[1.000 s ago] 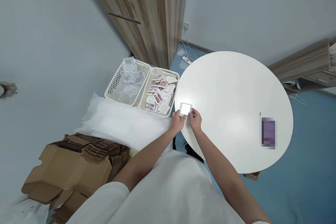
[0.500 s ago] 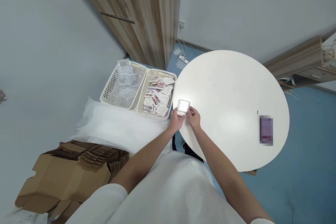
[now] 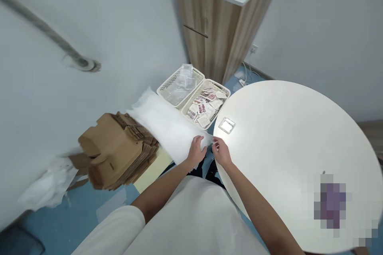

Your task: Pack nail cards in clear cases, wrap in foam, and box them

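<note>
My left hand (image 3: 196, 151) rests over the right part of a stack of thin white sheets (image 3: 170, 125), its fingers apart and nothing held. My right hand (image 3: 220, 151) is closed in a pinch on the corner of a white sheet, beside the edge of the round white table (image 3: 284, 139). A small clear square case (image 3: 227, 125) lies flat on the table, just beyond my right hand and touched by neither hand.
Past the sheets sit a basket of clear plastic cases (image 3: 160, 89) and a basket of printed cards (image 3: 229, 92). Folded brown cardboard boxes (image 3: 110, 143) are piled at left. A pixelated purple item (image 3: 332, 203) is on the table's right. A wooden cabinet (image 3: 206, 20) stands behind.
The view has swung left. Both hands have let go of the clear case and moved off it to the white sheets; the right one now pinches a sheet corner.
</note>
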